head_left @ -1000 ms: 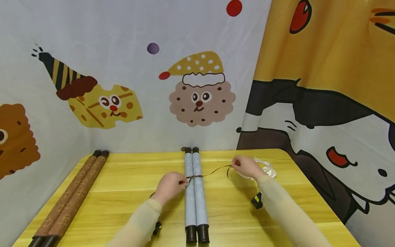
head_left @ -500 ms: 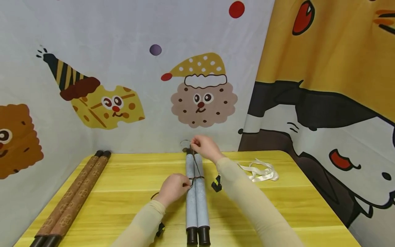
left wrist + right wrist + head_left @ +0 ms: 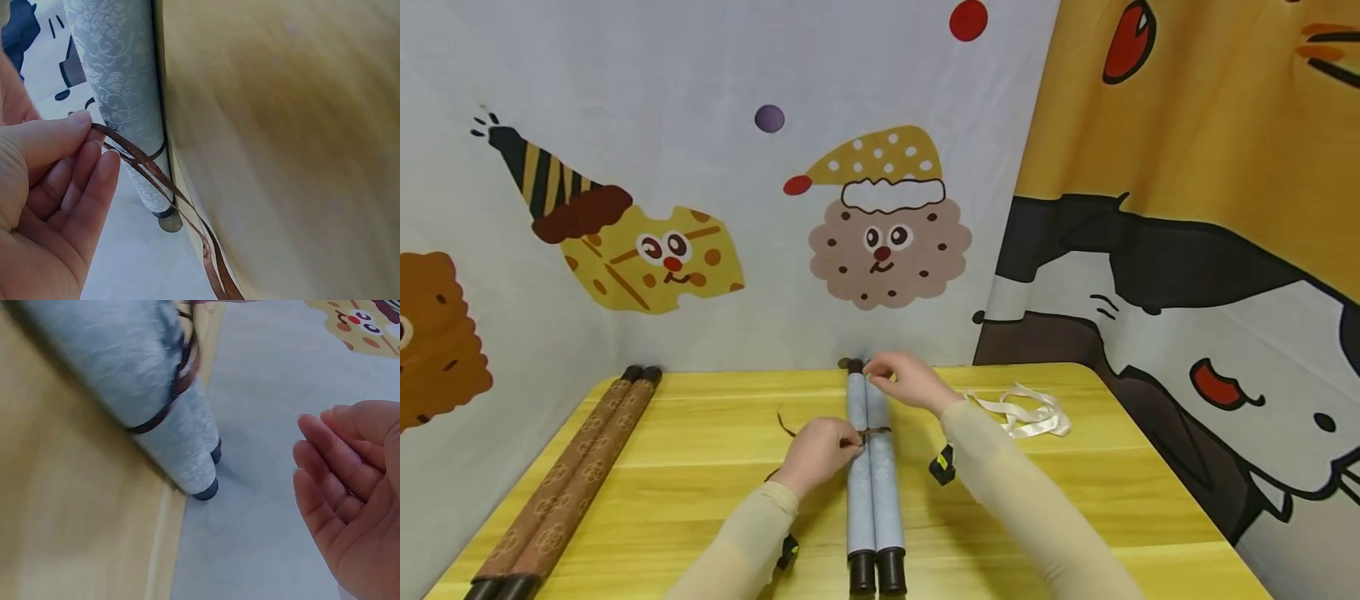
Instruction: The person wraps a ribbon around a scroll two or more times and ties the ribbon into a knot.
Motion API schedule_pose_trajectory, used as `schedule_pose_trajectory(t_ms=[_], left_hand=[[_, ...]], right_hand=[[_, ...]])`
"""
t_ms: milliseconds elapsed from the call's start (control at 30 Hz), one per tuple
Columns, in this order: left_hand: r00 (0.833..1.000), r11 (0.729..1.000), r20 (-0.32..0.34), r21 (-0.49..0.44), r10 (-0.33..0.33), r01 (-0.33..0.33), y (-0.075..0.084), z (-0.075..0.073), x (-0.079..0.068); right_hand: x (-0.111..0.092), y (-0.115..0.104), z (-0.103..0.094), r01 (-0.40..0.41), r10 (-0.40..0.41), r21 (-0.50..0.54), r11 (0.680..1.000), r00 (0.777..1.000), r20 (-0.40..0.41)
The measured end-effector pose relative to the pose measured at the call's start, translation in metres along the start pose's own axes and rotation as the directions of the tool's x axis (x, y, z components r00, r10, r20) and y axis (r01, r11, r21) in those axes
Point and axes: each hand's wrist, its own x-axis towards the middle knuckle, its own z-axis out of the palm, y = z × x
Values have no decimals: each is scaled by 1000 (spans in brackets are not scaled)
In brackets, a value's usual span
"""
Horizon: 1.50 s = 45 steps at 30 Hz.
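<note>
One brown cord (image 3: 150, 165), pinched by the left grip (image 3: 820, 450), crosses two blue scrolls (image 3: 884, 492); right grip (image 3: 910, 382) relaxed.

Pale grey-blue with a tone-on-tone vine pattern on the paired rolls (image 3: 884, 483) beside the left hand (image 3: 820, 452); blackish brown on their end caps (image 3: 891, 572). Brown on the ribbon (image 3: 150, 165) in that hand. Reddish brown with tan flower outlines on the long rolls (image 3: 571, 492) well left of it. Satiny white on the loose band (image 3: 1037, 429) right of the right hand (image 3: 912, 382). Cream on the sleeves (image 3: 741, 537) behind both hands. Streaky yellow on the table (image 3: 715, 417) below them; whitish, with yellow cheese and pinkish biscuit prints, on the cloth (image 3: 700, 67) beyond.
</note>
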Motion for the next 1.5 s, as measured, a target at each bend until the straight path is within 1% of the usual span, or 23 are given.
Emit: schedule_pose_trajectory(t_ms=[100,200,300,400,533,667,967,1033,1100,1233,1333,1367,1433,1500], left_hand=[[1000,1000,-2,-19,-3,3,1,-2,1],[1000,999,-18,-36,-20,20,0,-4,2],[999,998,-34,-48,-42,41,0,-5,4],[998,996,-31,-69,-61,59,0,-5,5],[995,991,-30,-104,-92,89,1,-6,7],[993,989,-47,-106,-109,104,0,-7,7],[994,993,-66,-85,-84,78,0,-5,8],[995,994,-64,-88,-77,71,0,-5,8],[995,991,-42,-105,-88,83,-1,-6,7],[988,980,-27,-137,-149,144,-9,-13,8],[979,974,-31,-112,-203,198,-20,-21,11],[976,972,-22,-96,-215,212,-24,-23,11],[972,970,17,-56,-236,237,-32,-26,11],[965,967,72,-29,-251,253,-39,-28,11]], right_hand=[[-16,5,0,14,-15,-19,1000,1000,-9],[-27,8,5,35,-35,-27,999,999,-5],[-34,10,12,74,-74,-13,997,997,5],[-38,10,20,87,-87,-1,996,996,10],[-40,10,31,83,-83,-9,997,997,-8],[-39,10,40,91,-92,-24,996,995,-28],[-36,0,51,68,-70,-75,995,997,-19],[-36,-1,53,72,-74,-88,993,997,-22],[-35,-1,54,82,-84,-96,992,996,-22],[-36,1,54,78,-79,-88,993,997,-18],[-37,2,53,61,-62,-73,995,998,-19],[-38,3,53,52,-54,-70,996,998,-20],[-38,2,52,38,-40,-64,997,999,-17],[-39,2,52,28,-29,-60,998,1000,-12]])
